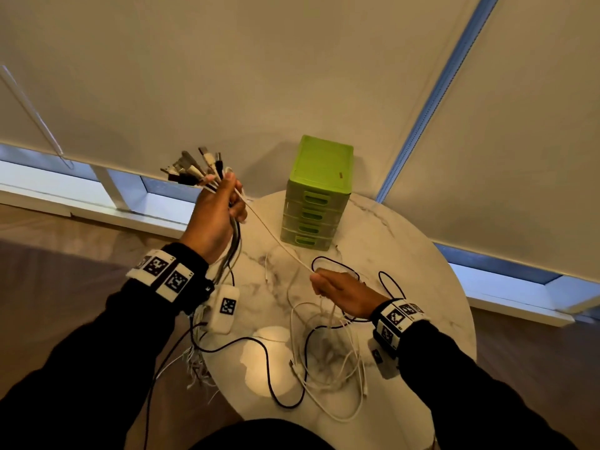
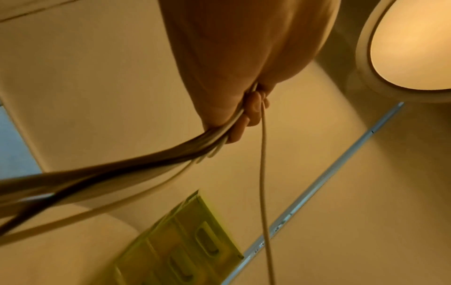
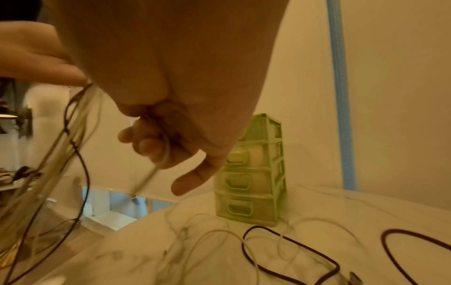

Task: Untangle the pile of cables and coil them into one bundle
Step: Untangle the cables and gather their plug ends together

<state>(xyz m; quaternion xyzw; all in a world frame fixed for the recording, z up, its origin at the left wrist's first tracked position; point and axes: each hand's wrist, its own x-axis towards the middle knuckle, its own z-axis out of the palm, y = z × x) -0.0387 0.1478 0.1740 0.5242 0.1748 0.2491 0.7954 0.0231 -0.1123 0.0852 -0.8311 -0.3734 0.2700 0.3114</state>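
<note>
My left hand is raised left of the table and grips a bunch of white, grey and black cables; their plug ends fan out above the fist. The rest hangs down past my wrist. One white cable runs taut from that fist down to my right hand, which pinches it above the table. In the right wrist view the curled fingers hold this white cable. The left wrist view shows the gripped bunch and the single white cable leaving the fist. Loose white loops and a black cable lie tangled on the table.
The round marble table carries a green drawer unit at its far side, close behind the taut cable. Roller blinds and a window sill run behind it. Wooden floor lies to the left and right. A ceiling lamp shows in the left wrist view.
</note>
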